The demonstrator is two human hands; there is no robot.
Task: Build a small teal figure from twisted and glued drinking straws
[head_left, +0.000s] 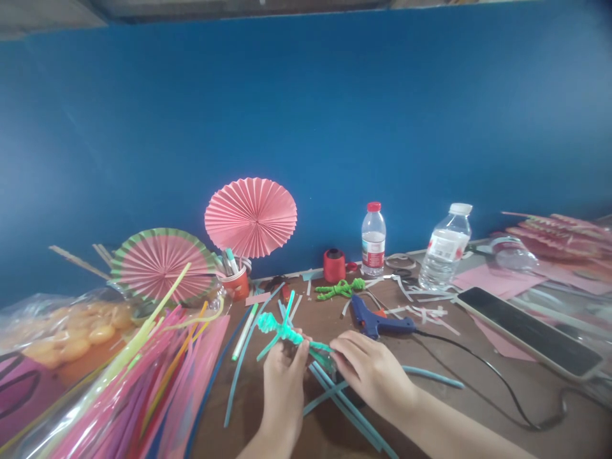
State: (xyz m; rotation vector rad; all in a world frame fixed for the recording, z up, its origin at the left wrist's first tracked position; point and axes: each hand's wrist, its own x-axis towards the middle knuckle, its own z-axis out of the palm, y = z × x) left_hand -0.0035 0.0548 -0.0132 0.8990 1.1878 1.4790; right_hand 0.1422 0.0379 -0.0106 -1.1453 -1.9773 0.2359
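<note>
A turquoise pipe-cleaner figure (283,329) is held up above the brown table, its coiled end pointing up and left. My left hand (285,373) pinches its middle between thumb and fingers. My right hand (366,366) has its fingers closed on the figure's right end, where a turquoise strand runs between the two hands. Below them lie several loose light-blue pipe cleaners (356,417), partly covered by my hands. A similar green pipe-cleaner figure (340,289) lies farther back on the table.
A blue glue gun (380,320) with a black cord lies beyond my right hand. Two bottles (373,245), a phone (528,331) and paper scraps are to the right. Bagged pipe cleaners (157,389), a cup of markers (235,284) and pink paper fans (251,217) stand left.
</note>
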